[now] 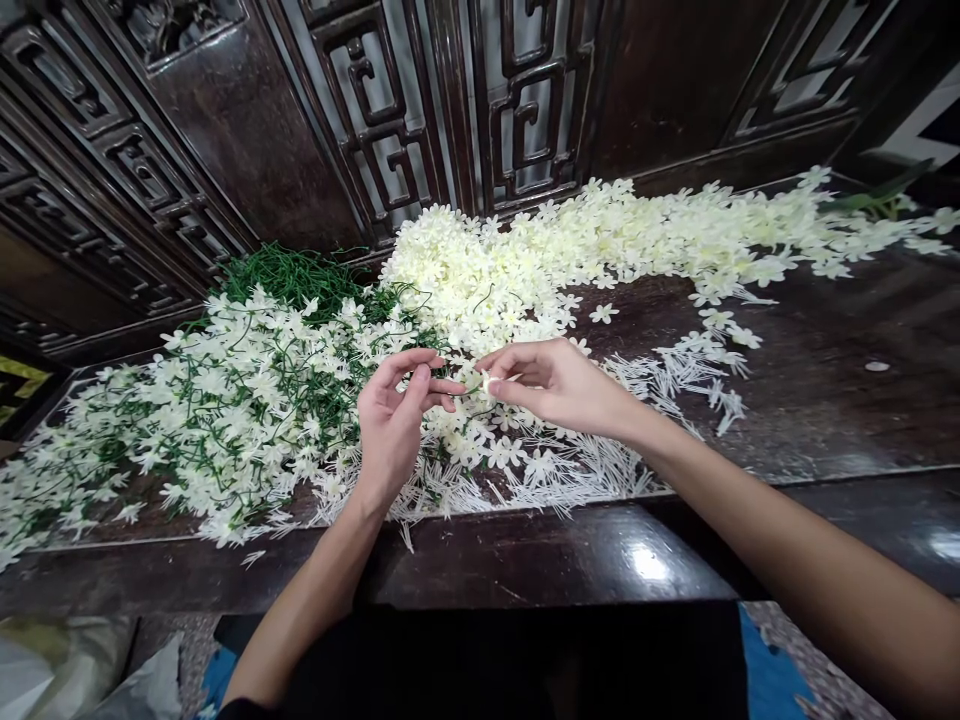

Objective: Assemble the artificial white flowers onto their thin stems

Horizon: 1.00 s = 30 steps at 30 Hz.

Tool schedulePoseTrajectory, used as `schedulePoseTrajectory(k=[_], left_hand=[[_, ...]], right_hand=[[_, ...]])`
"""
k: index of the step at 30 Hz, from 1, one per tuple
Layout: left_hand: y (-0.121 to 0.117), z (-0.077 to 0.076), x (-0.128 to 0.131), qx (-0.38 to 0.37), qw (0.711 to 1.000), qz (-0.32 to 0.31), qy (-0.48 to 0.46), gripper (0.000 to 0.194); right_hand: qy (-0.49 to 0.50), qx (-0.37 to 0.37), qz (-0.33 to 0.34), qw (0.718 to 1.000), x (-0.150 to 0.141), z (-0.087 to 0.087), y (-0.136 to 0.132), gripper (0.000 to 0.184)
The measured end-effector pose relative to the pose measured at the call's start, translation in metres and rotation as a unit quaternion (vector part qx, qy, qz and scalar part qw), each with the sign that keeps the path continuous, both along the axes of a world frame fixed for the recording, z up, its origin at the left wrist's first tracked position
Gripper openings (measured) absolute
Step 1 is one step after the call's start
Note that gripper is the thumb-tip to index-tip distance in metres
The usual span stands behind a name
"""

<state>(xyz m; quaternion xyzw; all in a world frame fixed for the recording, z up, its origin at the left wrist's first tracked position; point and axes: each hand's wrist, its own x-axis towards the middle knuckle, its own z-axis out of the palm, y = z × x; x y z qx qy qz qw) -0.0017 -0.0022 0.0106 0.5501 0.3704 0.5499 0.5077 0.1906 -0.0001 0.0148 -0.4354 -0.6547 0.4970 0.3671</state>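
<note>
Mid-assembly, by the look of it: fitting a small white blossom (489,383) to a thin green stem (466,388) over a dark wooden table (810,400). Left hand (391,425) raised at about 9 o'clock of the blossom, palm turned inward, thumb and forefinger closed toward each other on what seems to be the stem end; too fine to tell for certain. Right hand (559,388) at 3 o'clock of it, thumb and forefinger pinched shut on the blossom, remaining fingers curled loosely beneath. Blossom held in the air between the two hands, just above the scattered white plastic pieces (570,470) lying at 6 o'clock. Heap of loose cream petals (570,250) spread from 12 toward 2 o'clock; finished flowers on green stems (247,400) piled out at 9 o'clock, a tangle of bare green stems (289,275) at 11. Next move, judged from the grip: fine alignment of stem tip with the blossom's centre, then a gentle push home.
</note>
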Motion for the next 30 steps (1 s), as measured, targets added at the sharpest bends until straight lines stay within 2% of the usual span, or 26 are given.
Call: schedulePoseTrajectory(k=[5, 10, 13, 16, 18, 22, 24, 26, 30], left_hand=[[-0.0005, -0.0011, 0.0008, -0.006, 1.000, -0.012, 0.011, 0.010], [-0.0016, 0.0015, 0.0019, -0.017, 0.994, -0.035, 0.101, 0.017], [-0.0010, 0.0024, 0.0021, 0.003, 0.989, -0.042, 0.141, 0.022], [0.0002, 0.0009, 0.0009, 0.030, 0.983, -0.042, 0.177, 0.014], [0.0004, -0.0006, -0.0004, 0.055, 0.971, -0.028, 0.230, 0.008], [-0.0002, -0.0017, -0.0016, 0.142, 0.927, 0.033, 0.345, 0.005], [-0.0004, -0.0011, -0.0014, 0.188, 0.917, 0.055, 0.349, 0.004], [-0.0004, -0.0006, -0.0011, 0.206, 0.924, 0.039, 0.319, 0.002], [-0.0011, -0.0011, -0.0014, 0.143, 0.956, -0.025, 0.255, 0.009]], right_hand=[[0.071, -0.006, 0.033, 0.997, -0.0028, 0.0005, -0.0013, 0.006], [0.097, -0.014, 0.013, 0.995, -0.0035, 0.0012, -0.0024, 0.009], [0.107, -0.013, 0.006, 0.994, -0.0031, 0.0014, -0.0019, 0.009], [0.105, -0.006, 0.010, 0.994, -0.0022, 0.0018, -0.0014, 0.008], [0.096, -0.007, 0.014, 0.995, -0.0015, 0.0023, -0.0016, 0.007], [0.108, -0.012, 0.021, 0.994, -0.0007, 0.0033, -0.0024, 0.006], [0.120, -0.007, 0.023, 0.993, -0.0006, 0.0038, -0.0025, 0.006], [0.123, 0.009, 0.018, 0.992, -0.0001, 0.0046, -0.0025, 0.006], [0.103, 0.053, 0.005, 0.993, 0.0022, 0.0071, -0.0037, 0.009]])
